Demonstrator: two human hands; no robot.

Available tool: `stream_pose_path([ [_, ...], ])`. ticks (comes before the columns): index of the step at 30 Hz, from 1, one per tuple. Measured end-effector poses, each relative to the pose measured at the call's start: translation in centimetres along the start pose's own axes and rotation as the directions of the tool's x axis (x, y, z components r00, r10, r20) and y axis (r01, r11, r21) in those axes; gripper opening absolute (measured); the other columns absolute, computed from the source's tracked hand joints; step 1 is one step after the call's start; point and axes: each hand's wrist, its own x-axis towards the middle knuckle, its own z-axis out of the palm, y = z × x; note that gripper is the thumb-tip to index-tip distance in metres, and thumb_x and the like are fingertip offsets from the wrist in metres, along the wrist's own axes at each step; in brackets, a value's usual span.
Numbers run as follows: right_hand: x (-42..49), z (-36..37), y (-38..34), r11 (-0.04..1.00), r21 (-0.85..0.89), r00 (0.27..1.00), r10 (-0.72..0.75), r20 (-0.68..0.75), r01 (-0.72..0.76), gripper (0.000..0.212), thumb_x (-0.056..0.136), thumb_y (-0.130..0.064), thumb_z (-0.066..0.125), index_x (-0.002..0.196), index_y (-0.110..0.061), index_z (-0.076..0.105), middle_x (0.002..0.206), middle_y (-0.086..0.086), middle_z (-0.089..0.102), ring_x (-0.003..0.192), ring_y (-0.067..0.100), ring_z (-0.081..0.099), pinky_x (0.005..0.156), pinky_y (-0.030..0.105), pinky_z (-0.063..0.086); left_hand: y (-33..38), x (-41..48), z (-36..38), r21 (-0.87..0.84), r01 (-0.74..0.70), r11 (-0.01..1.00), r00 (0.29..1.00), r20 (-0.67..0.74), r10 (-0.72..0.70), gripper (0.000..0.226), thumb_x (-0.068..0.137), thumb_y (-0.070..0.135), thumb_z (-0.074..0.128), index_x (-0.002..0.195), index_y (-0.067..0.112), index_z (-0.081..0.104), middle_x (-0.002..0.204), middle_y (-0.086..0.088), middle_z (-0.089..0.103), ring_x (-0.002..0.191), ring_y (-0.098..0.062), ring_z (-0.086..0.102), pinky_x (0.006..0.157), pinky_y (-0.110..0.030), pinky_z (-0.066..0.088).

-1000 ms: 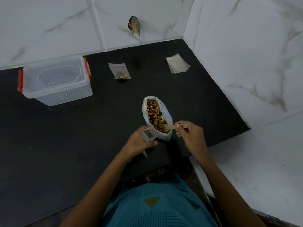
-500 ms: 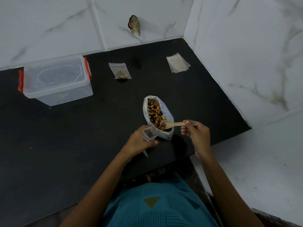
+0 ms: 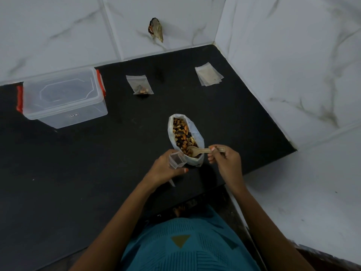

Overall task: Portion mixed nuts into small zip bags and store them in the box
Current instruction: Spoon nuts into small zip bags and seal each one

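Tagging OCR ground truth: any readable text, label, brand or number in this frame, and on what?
Small white sticker on the front wall of the clear plastic box with red clips: too small and blurred to read.
Olive triangle on the teal shirt: plain shape, no letters.
No other text visible.

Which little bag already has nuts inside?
The middle bag, lying right of the box. The open bag in the left hand and the stack by the wall look empty.

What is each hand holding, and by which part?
The left hand holds the open zip bag below its mouth; right hand pinches the wooden spoon by its handle.
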Motion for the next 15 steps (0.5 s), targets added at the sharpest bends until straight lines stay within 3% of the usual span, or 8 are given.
stream_pose_path([
  [6, 0.5, -0.55, 0.0, 0.95, 0.256, 0.975, 0.206, -0.081, -0.179, 0.013, 0.091, -0.008, 0.053, 0.093, -0.002, 0.065, 0.069, 0.004, 0.061, 0.06, 0.007, 0.058, 0.057, 0.014, 0.051, 0.09, -0.04, -0.03, -0.001, 0.008, 1.0, 1.0, -0.008, -0.008, 0.047, 0.076, 0.015, 0.073, 0.113, 0.029, 0.048, 0.108, 0.012, 0.055, 0.108, -0.008, 0.053, 0.082, -0.018, 0.044],
  [15, 0.98, -0.61, -0.6, 0.924, 0.328, 0.962, 0.246, -0.12, -0.195, 0.013, 0.092, -0.008, 0.053, 0.089, -0.005, 0.065, 0.07, 0.004, 0.061, 0.062, 0.008, 0.058, 0.057, 0.015, 0.051, 0.21, -0.16, -0.07, 0.014, 0.017, 1.0, 1.0, -0.011, -0.017, 0.046, 0.077, 0.016, 0.072, 0.111, 0.03, 0.046, 0.109, 0.01, 0.053, 0.108, -0.008, 0.051, 0.08, -0.017, 0.042],
])
